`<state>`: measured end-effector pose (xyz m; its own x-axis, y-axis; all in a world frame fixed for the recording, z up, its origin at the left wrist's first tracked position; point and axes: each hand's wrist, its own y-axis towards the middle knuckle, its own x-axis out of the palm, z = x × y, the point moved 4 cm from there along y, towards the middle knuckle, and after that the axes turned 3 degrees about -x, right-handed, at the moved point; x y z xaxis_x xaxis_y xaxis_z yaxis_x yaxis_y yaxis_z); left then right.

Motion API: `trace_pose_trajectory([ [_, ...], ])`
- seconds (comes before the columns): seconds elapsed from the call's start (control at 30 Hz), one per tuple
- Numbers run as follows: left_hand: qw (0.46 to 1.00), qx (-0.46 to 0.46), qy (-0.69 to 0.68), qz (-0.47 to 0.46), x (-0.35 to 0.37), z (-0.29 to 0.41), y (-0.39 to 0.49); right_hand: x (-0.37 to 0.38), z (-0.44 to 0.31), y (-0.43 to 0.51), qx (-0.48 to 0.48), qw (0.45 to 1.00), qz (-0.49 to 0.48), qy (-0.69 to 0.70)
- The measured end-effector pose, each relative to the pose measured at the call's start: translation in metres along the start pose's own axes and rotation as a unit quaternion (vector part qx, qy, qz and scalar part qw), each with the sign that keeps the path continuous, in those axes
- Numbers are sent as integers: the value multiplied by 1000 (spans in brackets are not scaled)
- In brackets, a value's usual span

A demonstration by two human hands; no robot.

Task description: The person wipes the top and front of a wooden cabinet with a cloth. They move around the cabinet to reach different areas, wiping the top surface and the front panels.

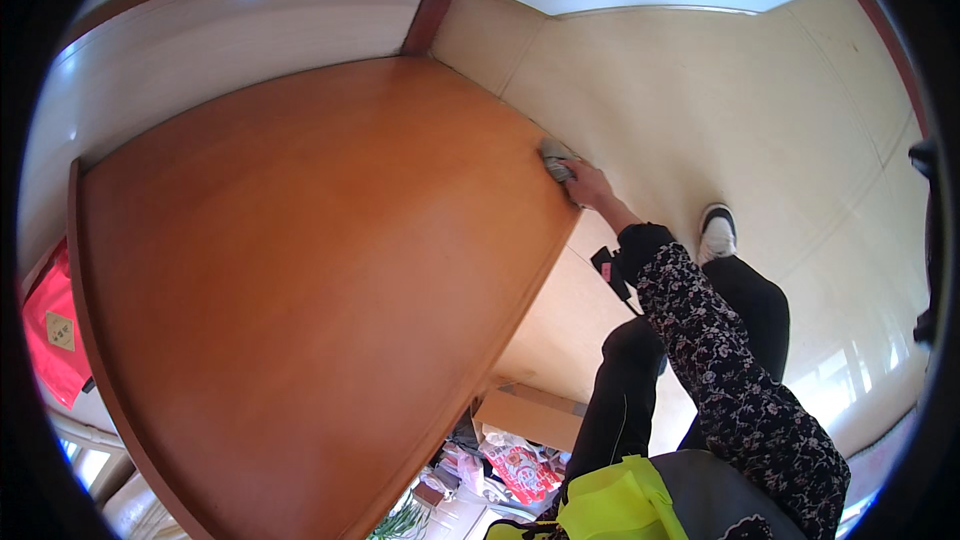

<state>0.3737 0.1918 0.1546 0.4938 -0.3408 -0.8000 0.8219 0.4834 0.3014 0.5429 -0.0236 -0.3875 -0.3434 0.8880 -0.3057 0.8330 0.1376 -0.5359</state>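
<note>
My right hand [589, 184] is closed on a grey cloth [556, 160], which rests against the far right edge of a large brown wooden panel [330, 240], close to its corner. The panel has a smooth, slightly shiny surface and a raised rim on its left side. A floral black sleeve covers my right arm, and a black strap-like item with a pink patch [606, 271] hangs near the cuff. My left hand is out of view.
Beige tiled floor [750, 105] lies right of the panel, where my shoe [718, 231] stands. Below the panel's lower right edge are a cardboard box [529, 418], bags and a green plant [401, 519]. A red bag [56, 337] is at the far left; a pale wall [262, 22] borders the panel.
</note>
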Motion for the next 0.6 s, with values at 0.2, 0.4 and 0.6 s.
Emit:
trace_pose_trajectory([
  [0.2, 1000, 1, -2, 14, -17, 9, -21, -2, -10, 9, 43, 997, -12, -59],
  [0.4, 1000, -5, -10, 18, -15, 2, -33, -2, -101, 29, -115, 993, 6, 13],
  [0.6, 999, -30, -21, -32, 27, -29, -4, 6, -162, 14, -301, 945, 80, 101],
])
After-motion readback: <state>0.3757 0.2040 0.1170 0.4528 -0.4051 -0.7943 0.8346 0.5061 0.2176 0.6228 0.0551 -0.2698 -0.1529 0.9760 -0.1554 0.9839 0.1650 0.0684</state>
